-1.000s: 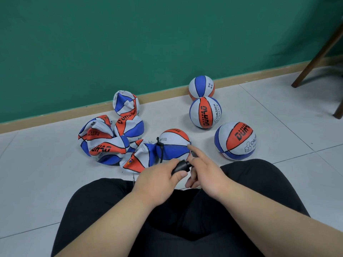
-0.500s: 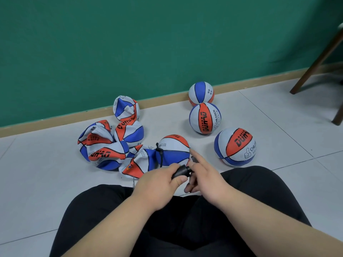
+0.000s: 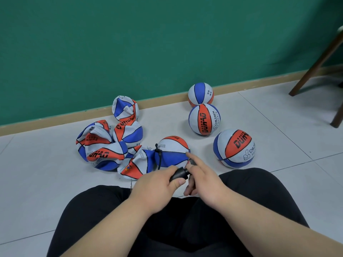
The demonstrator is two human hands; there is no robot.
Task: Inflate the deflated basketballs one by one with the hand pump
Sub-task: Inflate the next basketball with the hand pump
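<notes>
Now the left hand [image 3: 157, 184] has its grip wrapped tight around the black hand pump [image 3: 179, 174], thumb on top, while the right hand [image 3: 204, 179] sits just beside it at the pump's far end with the forefinger stretched out toward the ball; whether its lower fingers pinch anything cannot be told, since they curl out of sight. Compared with a second ago the hands have hardly shifted, only the view has tipped up a little, so this looks like fiddling with the pump's tip rather than pumping. The ball being worked on [image 3: 172, 152] lies on the floor [image 3: 46, 173] right in front of the hands, round on top, with a black hose [image 3: 158, 156] running down its left side. Left of it is a heap of flat balls [image 3: 104, 145], crumpled and folded. Three full balls [image 3: 204, 119] stand to the right, so most of the job is probably still ahead.
</notes>
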